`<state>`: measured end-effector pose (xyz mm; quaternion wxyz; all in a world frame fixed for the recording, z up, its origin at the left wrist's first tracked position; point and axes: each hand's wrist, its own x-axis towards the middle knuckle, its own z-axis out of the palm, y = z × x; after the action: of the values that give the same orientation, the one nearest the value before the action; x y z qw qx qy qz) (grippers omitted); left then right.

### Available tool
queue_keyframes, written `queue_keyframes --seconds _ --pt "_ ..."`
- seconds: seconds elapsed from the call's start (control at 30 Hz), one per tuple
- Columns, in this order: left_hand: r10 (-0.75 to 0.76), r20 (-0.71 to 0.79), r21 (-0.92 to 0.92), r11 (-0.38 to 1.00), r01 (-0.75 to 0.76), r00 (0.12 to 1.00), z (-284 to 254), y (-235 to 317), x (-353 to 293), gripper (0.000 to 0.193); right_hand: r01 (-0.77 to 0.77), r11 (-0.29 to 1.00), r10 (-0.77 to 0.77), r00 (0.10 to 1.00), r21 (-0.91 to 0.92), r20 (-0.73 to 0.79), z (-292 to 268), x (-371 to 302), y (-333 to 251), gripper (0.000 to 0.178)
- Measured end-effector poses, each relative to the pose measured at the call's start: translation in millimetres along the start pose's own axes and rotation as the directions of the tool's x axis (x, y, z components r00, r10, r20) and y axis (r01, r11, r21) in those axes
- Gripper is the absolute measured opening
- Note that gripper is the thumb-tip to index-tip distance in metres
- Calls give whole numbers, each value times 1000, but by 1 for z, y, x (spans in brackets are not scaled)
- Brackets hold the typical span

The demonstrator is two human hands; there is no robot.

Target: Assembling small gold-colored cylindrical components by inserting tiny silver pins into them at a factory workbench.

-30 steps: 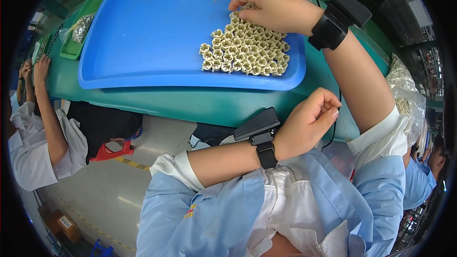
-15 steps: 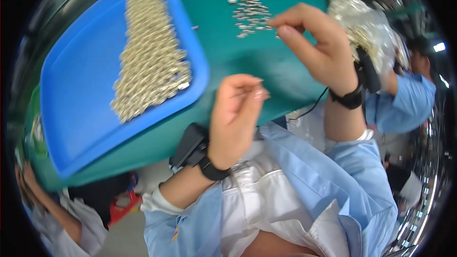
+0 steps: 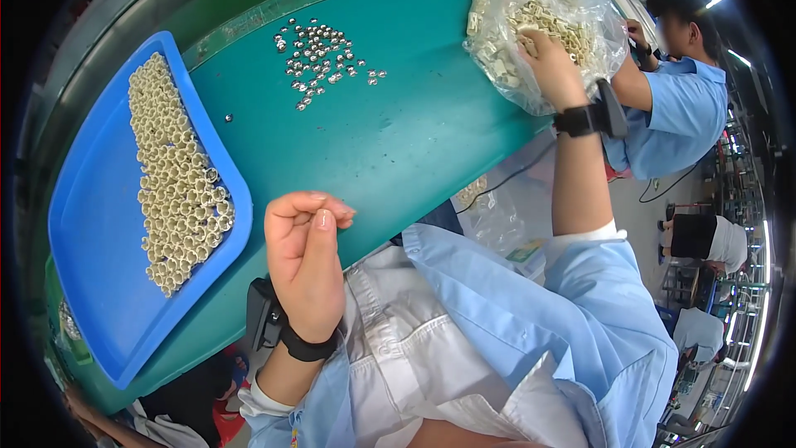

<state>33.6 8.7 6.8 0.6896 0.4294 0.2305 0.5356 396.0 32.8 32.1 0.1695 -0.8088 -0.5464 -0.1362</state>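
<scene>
Cream parts [image 3: 572, 37] in clear bag [image 3: 495, 41], upper right of frame; right hand [image 3: 554, 70] among them, grip of fingers indiscernible.
Left hand [image 3: 307, 261], left of centre: fingers curled, thumb pressed against them.

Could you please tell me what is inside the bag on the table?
Cream parts, with the right hand at them. What lies beneath the hand or deeper is covered.

Tray [image 3: 91, 224] looks like smooth blue plastic, and the cream parts [image 3: 178, 199] in it seem plasticky too. Little balls [image 3: 319, 54] are super shiny metal. Bag [image 3: 497, 50]'s just crinkly, glossy clear plastic.
</scene>
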Motion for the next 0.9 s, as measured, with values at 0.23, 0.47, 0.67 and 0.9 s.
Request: queue_keyframes --seconds 0.23,0.47,0.67,0.9 --pt "-1 11 25 1000 1 1000 1 1 -1 10 -55 998 56 997 -22 57 39 48 -14 35" --pt "5 31 38 999 -6 999 1 0 -2 9 31 962 6 991 271 -136 18 32 -12 27" --pt "7 56 40 999 -9 998 0 0 -1 9 -108 466 149 988 878 43 -9 16 -17 23" --pt "-6 57 33 999 5 998 -1 0 -2 9 -107 19 6 994 994 107 -35 -14 -37 27"
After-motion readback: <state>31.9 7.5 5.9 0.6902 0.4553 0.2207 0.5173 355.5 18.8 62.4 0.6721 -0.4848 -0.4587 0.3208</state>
